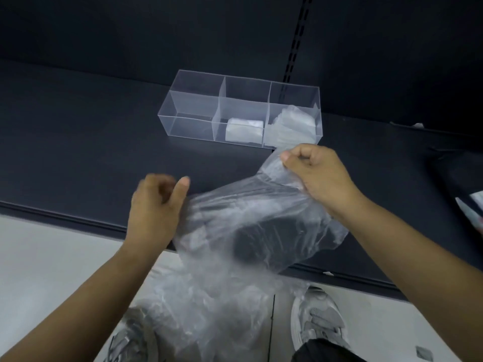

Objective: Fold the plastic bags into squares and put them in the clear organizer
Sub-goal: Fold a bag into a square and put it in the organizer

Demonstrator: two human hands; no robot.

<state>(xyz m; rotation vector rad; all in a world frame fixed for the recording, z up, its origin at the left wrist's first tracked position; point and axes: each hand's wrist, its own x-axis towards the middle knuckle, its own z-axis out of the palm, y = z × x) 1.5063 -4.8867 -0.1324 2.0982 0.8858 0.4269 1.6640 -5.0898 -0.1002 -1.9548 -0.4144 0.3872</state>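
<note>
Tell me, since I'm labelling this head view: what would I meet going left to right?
Left hand, folded bag in the clear organizer's middle compartment, right hand. The plastic bag they hold spans both, so omitted.

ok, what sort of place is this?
Likely a shop or stockroom shelving bay, not a home. It has a deep dark shelf, a slotted upright strip in the dark back panel, and a pale floor where the person stands in sneakers.
</note>
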